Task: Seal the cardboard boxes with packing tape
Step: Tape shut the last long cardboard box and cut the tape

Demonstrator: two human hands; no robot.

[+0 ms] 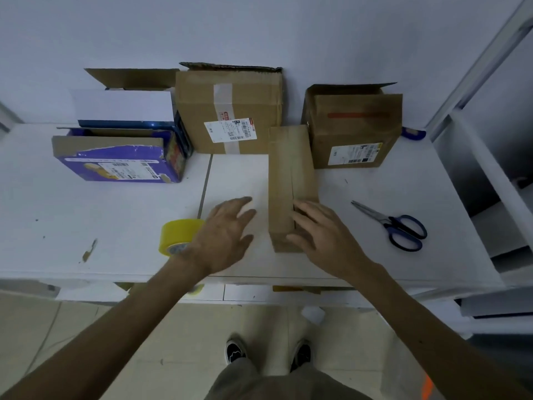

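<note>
A narrow brown cardboard box (288,174) lies lengthwise on the white table (101,226), its two top flaps folded in with a seam down the middle. My right hand (320,235) rests on the near right flap with relaxed fingers. My left hand (227,229) hovers just left of the box, fingers spread, holding nothing. A roll of yellow packing tape (177,235) stands beside my left wrist, partly hidden by it.
Blue-handled scissors (398,226) lie to the right. At the back stand a purple printed box (121,157), a taped brown box with a label (230,111) and an open brown box (354,128). A white shelf unit (490,168) borders the right.
</note>
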